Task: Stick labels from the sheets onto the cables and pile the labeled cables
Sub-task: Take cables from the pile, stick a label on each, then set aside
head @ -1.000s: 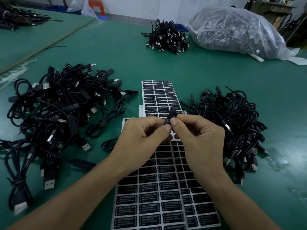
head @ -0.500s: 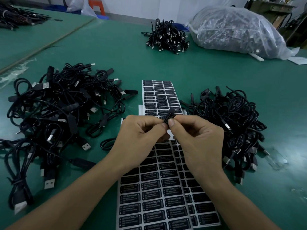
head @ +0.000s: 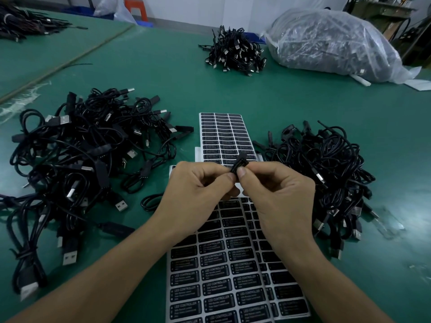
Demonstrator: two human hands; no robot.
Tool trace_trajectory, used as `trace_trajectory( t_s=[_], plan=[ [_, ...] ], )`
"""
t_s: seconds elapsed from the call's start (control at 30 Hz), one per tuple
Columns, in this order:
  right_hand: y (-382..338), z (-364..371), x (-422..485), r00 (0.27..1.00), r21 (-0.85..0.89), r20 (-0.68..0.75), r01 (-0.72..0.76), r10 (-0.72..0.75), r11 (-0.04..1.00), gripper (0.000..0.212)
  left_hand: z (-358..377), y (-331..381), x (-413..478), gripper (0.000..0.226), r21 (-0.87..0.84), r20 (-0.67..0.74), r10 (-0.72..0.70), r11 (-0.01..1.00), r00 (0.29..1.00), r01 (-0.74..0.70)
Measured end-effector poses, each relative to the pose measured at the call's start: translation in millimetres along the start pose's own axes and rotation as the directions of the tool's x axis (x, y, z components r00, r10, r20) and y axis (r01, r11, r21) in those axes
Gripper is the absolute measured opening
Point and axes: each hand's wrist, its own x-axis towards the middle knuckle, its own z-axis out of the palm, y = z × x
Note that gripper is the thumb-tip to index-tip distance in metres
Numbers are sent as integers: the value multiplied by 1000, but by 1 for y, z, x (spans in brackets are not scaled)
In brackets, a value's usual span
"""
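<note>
Fingertips (head: 241, 171) of your left hand (head: 198, 190) and right hand (head: 277, 194) pinch one small black cable block (head: 238, 162) above the label sheets (head: 224, 276). It looks light, rigid and smooth, so grip its narrow edges. A tangled pile (head: 81, 159) lies at nine o'clock and a tighter pile (head: 326, 178) at three.

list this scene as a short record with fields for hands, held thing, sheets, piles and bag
left hand: pinches the cable piece with thumb and fingertips
right hand: pinches the same piece from the other side
cable piece: small, black, held up over the label sheets
label sheets: overlapping, flat on the table, rows of black labels
left pile: loose black cables, beside the sheets
right pile: tighter heap of black cables, beside the sheets
far pile: smaller cable heap across the table
plastic bag: clear, full, far right
</note>
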Motion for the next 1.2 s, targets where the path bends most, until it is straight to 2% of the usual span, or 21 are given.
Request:
trace_trajectory(
  t_s=[0.3, 0.5, 0.6, 0.77, 0.9, 1.07, 1.2],
  plan=[
    [-3, 1, -1, 1000, -1, -4, 25, -25, 1000, 20, 1, 3, 0, 22, 33, -9, 23, 999, 1000, -23],
    [-1, -1, -2, 999, -48, -53, -14, 11, 999, 13, 0, 1, -1, 22, 65, -10, 25, 998, 1000, -25],
    [1, -3, 0, 992, -69, -112, -69, 61, 995, 28, 0, 0, 0, 24, 73, -11, 22, 997, 1000, -21],
    [3, -1, 1, 997, -28, -45, -69, 68, 997, 29, 0, 1, -1, 19, 91, 10, 45, 995, 999, -45],
    [2, -2, 2, 999, -27, -6, -42, 42, 999, 25, 1, 1, -1, 19, 108, 29, 62, 992, 998, -65],
    [3, -3, 1, 1000, -48, 12, 23, -22, 999, 38, 2, 1, -1, 20, 100, 25, 53, 993, 998, -55],
    [2, -4, 1, 994, -177, 18, 106, -105, 978, 34, 2, 0, -1, 17, 91, 25, 39, 995, 999, -41]
  ],
)
